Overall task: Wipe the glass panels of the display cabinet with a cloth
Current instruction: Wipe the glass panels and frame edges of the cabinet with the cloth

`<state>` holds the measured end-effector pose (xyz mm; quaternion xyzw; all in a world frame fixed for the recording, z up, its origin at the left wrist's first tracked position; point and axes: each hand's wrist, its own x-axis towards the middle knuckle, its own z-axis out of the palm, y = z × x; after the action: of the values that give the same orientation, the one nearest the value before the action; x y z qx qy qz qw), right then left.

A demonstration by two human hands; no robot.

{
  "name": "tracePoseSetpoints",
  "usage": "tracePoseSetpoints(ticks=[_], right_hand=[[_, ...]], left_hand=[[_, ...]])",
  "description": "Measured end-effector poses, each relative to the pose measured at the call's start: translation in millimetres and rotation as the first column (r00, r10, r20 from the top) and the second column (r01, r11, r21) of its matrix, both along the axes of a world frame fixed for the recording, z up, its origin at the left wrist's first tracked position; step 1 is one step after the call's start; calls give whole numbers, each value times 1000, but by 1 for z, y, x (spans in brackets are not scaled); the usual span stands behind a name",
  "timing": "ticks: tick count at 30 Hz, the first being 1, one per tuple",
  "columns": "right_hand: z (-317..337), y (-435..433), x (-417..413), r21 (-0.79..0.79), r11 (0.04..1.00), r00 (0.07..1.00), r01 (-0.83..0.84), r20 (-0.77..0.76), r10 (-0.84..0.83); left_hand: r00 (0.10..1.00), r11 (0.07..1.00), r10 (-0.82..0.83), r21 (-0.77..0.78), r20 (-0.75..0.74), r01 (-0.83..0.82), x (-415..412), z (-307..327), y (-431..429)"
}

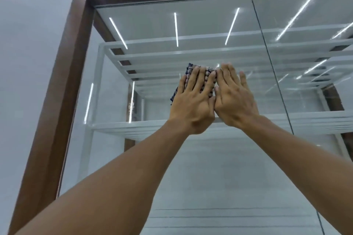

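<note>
I judge this mid-wipe: my left hand presses the cloth flat-fingered on the glass panel, right hand open beside it. Next needs steady sweeping pressure.

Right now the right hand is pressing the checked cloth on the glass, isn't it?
No. The head view shows the left hand pressing the checked cloth on the glass; the right hand lies flat beside it, bare.

Glossy reflective glass panel, smooth brown wood frame, coarse checked woven cloth
</note>
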<state>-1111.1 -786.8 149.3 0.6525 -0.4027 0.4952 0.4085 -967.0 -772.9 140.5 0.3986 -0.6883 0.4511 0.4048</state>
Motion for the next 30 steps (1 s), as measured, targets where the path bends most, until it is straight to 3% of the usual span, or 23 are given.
tracePoseSetpoints(ticks=[3,13,19,22,26,27,30], right_hand=[[1,0,34,13,999,999,38,23,-38],[-6,1,156,-33,997,984,66,-164,-71],[-8,0,172,-22,998,982,58,-176,-61],[-10,3,171,0,999,982,49,-181,-48],[-21,8,162,-6,1000,983,19,-181,-19],[-22,8,155,-9,1000,986,11,-166,-12],[-22,4,121,-11,1000,993,28,-113,-29]], left_hand=[[999,1000,5,-16,-39,-6,37,-3,1],[972,997,63,-25,-226,-70,162,-12,4],[911,1000,26,-2,-411,-30,239,-26,13],[889,999,50,3,-456,-54,224,-51,13],[989,999,23,-37,-143,-28,167,-64,6],[990,999,11,-39,-140,-17,157,-53,5],[944,999,29,-7,-328,-33,130,-25,5]])
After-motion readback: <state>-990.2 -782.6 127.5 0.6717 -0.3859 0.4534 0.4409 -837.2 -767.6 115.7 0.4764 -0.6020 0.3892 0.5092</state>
